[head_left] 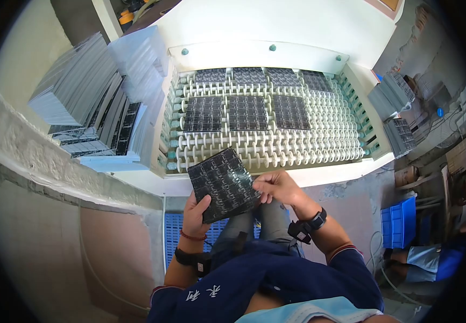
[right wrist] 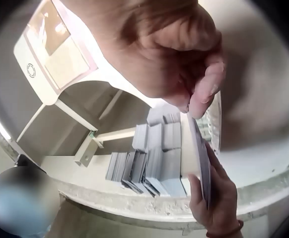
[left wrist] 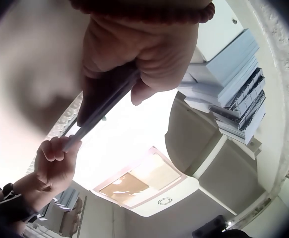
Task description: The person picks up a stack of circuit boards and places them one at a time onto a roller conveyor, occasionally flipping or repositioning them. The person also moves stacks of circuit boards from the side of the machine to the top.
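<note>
Tilted in front of the roller machine is a dark printed circuit board panel, with rows of pale traces and a bright glare on its face. My left hand grips its lower left edge, thumb on the printed face. At the opposite edge my right hand pinches the panel between thumb and fingers. Seen edge-on in the left wrist view, the held panel looks like a thin slab, possibly more than one sheet; I cannot tell. Several similar circuit board panels lie in two rows on the white rollers.
Tall stacks of boards stand on the machine's left side, beside a bare wall. Smaller board stacks sit at its right. A blue crate is on the right, near another person's arm. Blue slatted matting lies underfoot.
</note>
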The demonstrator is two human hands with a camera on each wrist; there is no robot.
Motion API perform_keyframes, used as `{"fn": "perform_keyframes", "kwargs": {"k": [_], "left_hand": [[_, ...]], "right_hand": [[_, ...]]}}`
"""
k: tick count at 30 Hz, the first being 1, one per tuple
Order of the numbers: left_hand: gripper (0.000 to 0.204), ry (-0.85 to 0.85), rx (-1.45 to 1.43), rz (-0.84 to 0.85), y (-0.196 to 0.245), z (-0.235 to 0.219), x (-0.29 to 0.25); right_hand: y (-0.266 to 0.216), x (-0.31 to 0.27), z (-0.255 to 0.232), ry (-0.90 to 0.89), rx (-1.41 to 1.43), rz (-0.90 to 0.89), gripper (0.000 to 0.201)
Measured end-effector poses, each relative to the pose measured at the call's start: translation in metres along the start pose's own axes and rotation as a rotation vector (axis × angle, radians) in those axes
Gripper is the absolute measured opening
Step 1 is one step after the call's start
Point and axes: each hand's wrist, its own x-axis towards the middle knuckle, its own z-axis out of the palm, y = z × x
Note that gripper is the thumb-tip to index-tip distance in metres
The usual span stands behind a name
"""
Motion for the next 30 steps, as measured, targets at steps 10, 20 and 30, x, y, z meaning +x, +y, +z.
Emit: {"fn": "perform_keyframes", "kwargs": {"k": [10, 20, 30], "left_hand": [[0.038, 0.026, -0.11, 0.086, 0.01, -0.011, -0.02], [0.04, -0.002, -0.121, 0.042, 0.016, -0.005, -0.03], [0.036, 0.057, 0.021, 0.025, 0.009, -0.019, -0.036]], "right_hand": [[0.001, -0.006, -0.245, 0.904, -0.112, -0.295, 0.02], [-0.005, 0.003, -0.251, 1.093, -0.95, -0.128, 0.029], [0.003, -0.01, 0.01, -0.064, -0.058, -0.094, 0.021]]}}
